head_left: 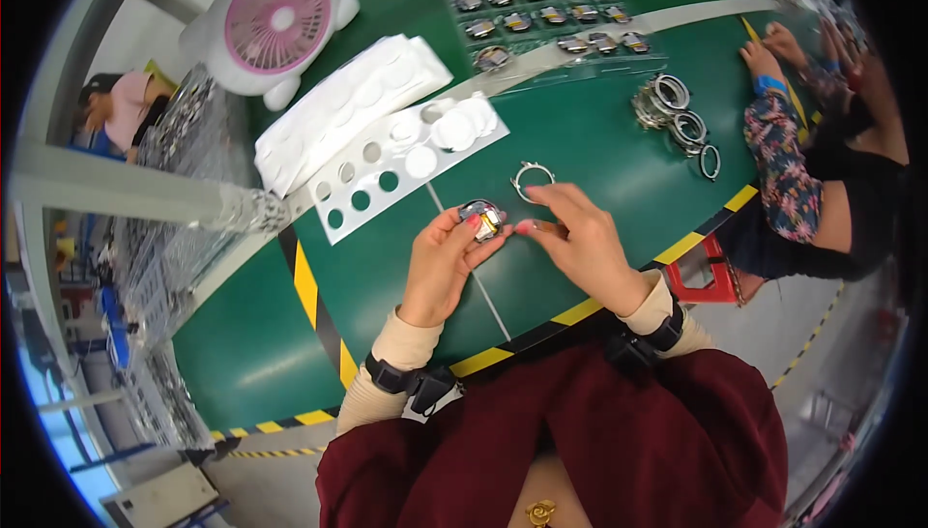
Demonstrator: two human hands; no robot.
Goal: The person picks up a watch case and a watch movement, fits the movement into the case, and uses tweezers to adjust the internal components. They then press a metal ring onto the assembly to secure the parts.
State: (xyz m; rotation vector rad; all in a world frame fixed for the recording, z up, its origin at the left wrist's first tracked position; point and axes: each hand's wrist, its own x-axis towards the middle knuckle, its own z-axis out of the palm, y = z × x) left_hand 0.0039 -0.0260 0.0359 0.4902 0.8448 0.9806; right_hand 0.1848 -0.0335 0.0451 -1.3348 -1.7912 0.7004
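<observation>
My left hand (439, 267) is closed, its thumb and fingertips pinching a small round watch-like module (480, 220). The module has a dark rim, with silver and yellow parts on its face. My right hand (592, 249) is close by on the right, thumb and index finger apart. Its index fingertip reaches the lower edge of a thin silver ring (533, 178) with small lugs, lying on the green table; whether it touches the ring I cannot tell. The right thumb tip is just beside the module. My other right fingers are partly hidden.
A white sheet with round cutouts (346, 220) and white padded sheets (353, 107) lie left. Behind them stands a pink-and-white fan (280, 20). Trays of similar modules (534, 17) are at the back. Silver rings (671, 93) lie right, near another person's arm (778, 156).
</observation>
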